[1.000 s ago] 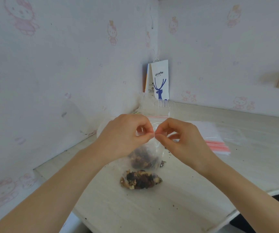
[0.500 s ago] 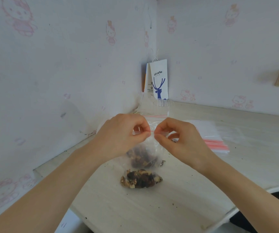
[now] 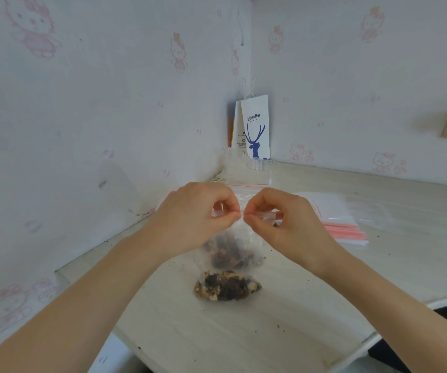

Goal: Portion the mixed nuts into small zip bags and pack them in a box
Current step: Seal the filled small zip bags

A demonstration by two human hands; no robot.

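Fingertips [image 3: 237, 215] of both hands are pinched on the red zip strip of a small zip bag [image 3: 233, 249], held upright so the nuts stay low, likely for sealing. Left hand [image 3: 195, 214] and right hand [image 3: 278, 224] nearly touch. A filled bag [image 3: 226, 285] is laid on the table [image 3: 243, 332] just below; spare bags [image 3: 335, 219] are stacked near the right hand.

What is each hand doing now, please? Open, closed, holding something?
Left hand: closed, pinching the red zip strip of the filled zip bag.
Right hand: closed, pinching the same strip, right beside the left fingertips.
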